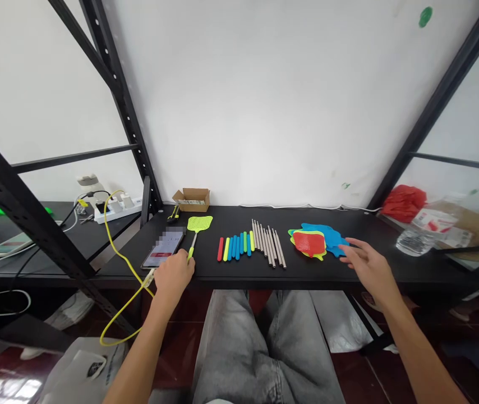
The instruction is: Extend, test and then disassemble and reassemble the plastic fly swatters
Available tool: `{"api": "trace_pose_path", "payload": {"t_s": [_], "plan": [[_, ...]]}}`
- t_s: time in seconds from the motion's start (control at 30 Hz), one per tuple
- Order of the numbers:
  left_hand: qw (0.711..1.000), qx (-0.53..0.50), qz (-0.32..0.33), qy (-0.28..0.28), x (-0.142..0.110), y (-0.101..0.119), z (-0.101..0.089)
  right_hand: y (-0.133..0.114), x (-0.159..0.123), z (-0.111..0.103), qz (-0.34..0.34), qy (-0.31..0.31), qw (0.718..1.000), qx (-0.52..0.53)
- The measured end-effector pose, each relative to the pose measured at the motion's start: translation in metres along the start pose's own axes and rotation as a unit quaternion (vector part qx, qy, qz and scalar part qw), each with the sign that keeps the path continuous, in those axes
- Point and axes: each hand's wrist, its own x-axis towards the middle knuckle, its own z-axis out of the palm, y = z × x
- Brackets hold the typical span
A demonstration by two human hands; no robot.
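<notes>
- My left hand (175, 276) grasps the yellow-green swatter (199, 224) by its grip, at 11 o'clock; I judge this step as laying or steadying it.
- My right hand (368, 268) holds nothing I can see, fingers loosely parted by the blue swatter heads (326, 231) at 1 o'clock; contact, I cannot tell.
- Lifting one blue head would call for a pinch at its edge.
- Coloured handles (234, 247) and metal rods (270, 241) lie near 12 on the black table (222, 272).
- White wall (256, 101) beyond; power strip (117, 210) at 10.

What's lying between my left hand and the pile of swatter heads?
In the head view, a row of coloured handles lies nearer your left hand, then a row of silvery rods nearer the pile of swatter heads.
</notes>
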Motion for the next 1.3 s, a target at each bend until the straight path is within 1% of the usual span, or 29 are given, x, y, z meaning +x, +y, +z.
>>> {"api": "trace_pose_path", "payload": {"t_s": [0.1,0.17,0.2,0.27,0.33,0.37,0.43,0.5,0.57,0.7,0.77,0.8,0.83,0.9,0.97,1.03,1.07,1.1,1.13,1.17,1.2,1.23,1.27,1.3], "plan": [[1.000,-0.025,-0.006,0.002,0.001,0.003,-0.008,-0.031,-0.013,0.022,0.004,-0.048,0.996,0.073],[0.998,-0.064,0.012,0.014,-0.003,0.010,-0.018,-0.050,-0.027,0.038,-0.003,-0.096,0.987,0.130],[0.995,-0.089,0.031,0.021,-0.008,0.017,-0.023,-0.058,-0.035,0.046,-0.001,-0.133,0.978,0.161],[0.985,-0.147,0.082,0.032,-0.024,0.035,-0.033,-0.070,-0.052,0.062,0.017,-0.212,0.951,0.226],[0.969,-0.195,0.151,0.014,-0.046,0.059,-0.039,-0.078,-0.067,0.075,0.054,-0.268,0.917,0.290],[0.958,-0.213,0.194,-0.011,-0.059,0.072,-0.041,-0.080,-0.072,0.080,0.077,-0.281,0.900,0.323],[0.932,-0.234,0.271,-0.059,-0.082,0.095,-0.041,-0.082,-0.078,0.086,0.121,-0.278,0.873,0.382],[0.909,-0.264,0.315,-0.068,-0.100,0.111,-0.039,-0.081,-0.078,0.087,0.151,-0.254,0.857,0.423],[0.894,-0.297,0.327,-0.069,-0.110,0.119,-0.037,-0.078,-0.076,0.085,0.162,-0.235,0.849,0.445],[0.870,-0.369,0.314,-0.093,-0.115,0.122,-0.031,-0.076,-0.073,0.080,0.144,-0.233,0.844,0.462],[0.841,-0.430,0.304,-0.126,-0.116,0.125,-0.025,-0.077,-0.072,0.079,0.134,-0.228,0.843,0.469],[0.818,-0.473,0.292,-0.151,-0.117,0.127,-0.021,-0.078,-0.072,0.079,0.132,-0.223,0.841,0.474],[0.788,-0.520,0.276,-0.181,-0.118,0.130,-0.018,-0.079,-0.071,0.079,0.133,-0.219,0.838,0.481],[0.715,-0.610,0.220,-0.260,-0.121,0.138,-0.012,-0.082,-0.071,0.080,0.139,-0.214,0.830,0.495],[0.626,-0.681,0.144,-0.352,-0.126,0.145,-0.009,-0.084,-0.070,0.081,0.147,-0.215,0.818,0.513],[0.513,-0.730,0.071,-0.446,-0.134,0.149,-0.009,-0.083,-0.065,0.078,0.166,-0.210,0.797,0.541],[0.455,-0.746,0.044,-0.485,-0.139,0.150,-0.010,-0.081,-0.060,0.074,0.178,-0.200,0.785,0.558],[0.403,-0.753,0.028,-0.520,-0.145,0.149,-0.012,-0.078,-0.053,0.068,0.187,-0.180,0.774,0.578],[0.366,-0.749,0.025,-0.551,-0.149,0.148,-0.013,-0.073,-0.044,0.060,0.196,-0.153,0.764,0.596],[0.350,-0.738,0.030,-0.576,-0.152,0.146,-0.014,-0.067,-0.034,0.049,0.196,-0.117,0.758,0.611],[0.362,-0.726,0.039,-0.583,-0.152,0.144,-0.015,-0.060,-0.024,0.037,0.190,-0.072,0.757,0.621],[0.401,-0.714,0.054,-0.571,-0.150,0.141,-0.016,-0.053,-0.014,0.025,0.193,-0.046,0.761,0.618],[0.458,-0.704,0.071,-0.538,-0.144,0.138,-0.017,-0.046,-0.006,0.012,0.197,-0.031,0.764,0.613],[0.530,-0.697,0.084,-0.475,-0.134,0.134,-0.018,-0.041,0.001,0.002,0.202,-0.028,0.765,0.611]]}}
